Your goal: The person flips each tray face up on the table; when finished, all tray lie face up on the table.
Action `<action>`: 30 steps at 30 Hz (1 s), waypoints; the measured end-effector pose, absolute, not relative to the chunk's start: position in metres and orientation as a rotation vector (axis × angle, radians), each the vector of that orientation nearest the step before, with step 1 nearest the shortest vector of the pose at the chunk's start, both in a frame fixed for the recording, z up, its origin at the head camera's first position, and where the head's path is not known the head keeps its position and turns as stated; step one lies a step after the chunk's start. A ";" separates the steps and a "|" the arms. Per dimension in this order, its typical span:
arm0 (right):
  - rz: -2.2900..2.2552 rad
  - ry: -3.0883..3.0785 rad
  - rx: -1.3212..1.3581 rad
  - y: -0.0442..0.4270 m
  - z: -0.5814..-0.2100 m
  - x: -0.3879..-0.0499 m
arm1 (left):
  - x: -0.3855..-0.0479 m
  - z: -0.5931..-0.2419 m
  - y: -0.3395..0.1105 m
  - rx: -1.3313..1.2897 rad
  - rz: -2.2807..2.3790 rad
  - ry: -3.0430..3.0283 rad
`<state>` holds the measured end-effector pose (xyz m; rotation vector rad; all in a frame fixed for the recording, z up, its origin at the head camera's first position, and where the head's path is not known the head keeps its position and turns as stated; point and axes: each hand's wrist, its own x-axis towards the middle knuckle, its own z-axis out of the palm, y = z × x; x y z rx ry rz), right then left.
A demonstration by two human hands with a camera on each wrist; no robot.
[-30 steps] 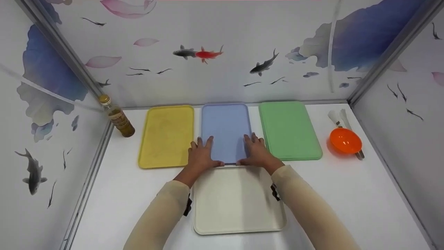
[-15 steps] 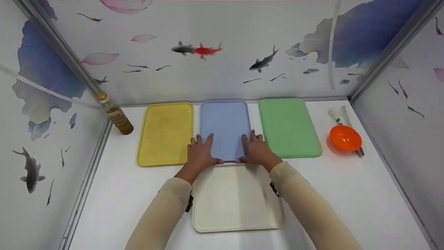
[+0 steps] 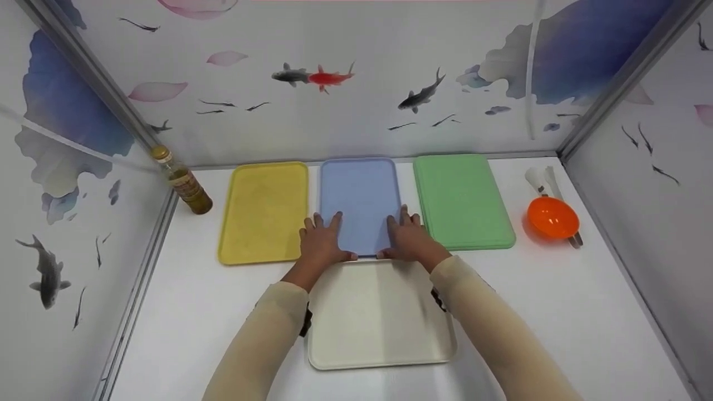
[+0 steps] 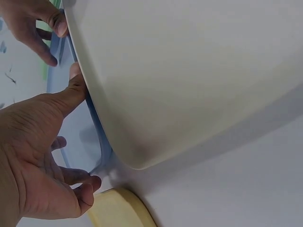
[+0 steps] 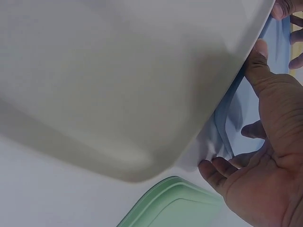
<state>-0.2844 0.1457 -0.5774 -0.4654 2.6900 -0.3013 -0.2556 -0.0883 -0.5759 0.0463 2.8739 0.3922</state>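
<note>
A blue tray (image 3: pixel 362 195) lies lengthwise at the back middle of the table, between a yellow tray (image 3: pixel 264 214) and green trays (image 3: pixel 465 203) that look stacked. My left hand (image 3: pixel 322 245) holds its near left corner, thumb along the near edge and fingers bent at the side. Mirroring it, my right hand (image 3: pixel 411 240) holds the near right corner; its index finger lies over the tray's top. A cream tray (image 3: pixel 379 317) sits crosswise directly in front, close to both thumbs. In the left wrist view the cream tray (image 4: pixel 180 75) hides part of the blue tray's near edge.
At the far left stands a bottle of brown liquid (image 3: pixel 189 186) with a yellow cap. On the right, an orange bowl (image 3: pixel 552 218) rests over utensils with whitish ends (image 3: pixel 551 181). Printed walls (image 3: pixel 356 122) enclose the table's back and sides.
The head view has shifted slightly, so the scene sits a little higher in it. Both hands keep their places at the blue tray's corners, and the trays stay put.
</note>
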 end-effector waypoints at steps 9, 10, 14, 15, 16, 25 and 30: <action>-0.283 2.704 -0.476 0.144 -0.578 -0.289 | -0.256 -0.574 -0.090 0.040 0.424 2.889; -0.283 2.701 -0.471 0.144 -0.578 -0.289 | -0.257 -0.574 -0.089 0.036 0.423 2.887; -0.278 2.698 -0.452 0.144 -0.580 -0.289 | -0.258 -0.575 -0.088 0.026 0.425 2.864; -0.277 2.697 -0.449 0.144 -0.580 -0.289 | -0.258 -0.575 -0.087 0.024 0.423 2.863; -0.281 2.698 -0.448 0.144 -0.580 -0.289 | -0.258 -0.575 -0.087 0.022 0.421 2.862; -0.302 2.710 -0.464 0.146 -0.580 -0.287 | -0.255 -0.573 -0.087 0.001 0.440 2.862; -0.296 2.709 -0.474 0.149 -0.587 -0.286 | -0.251 -0.578 -0.088 -0.014 0.538 2.853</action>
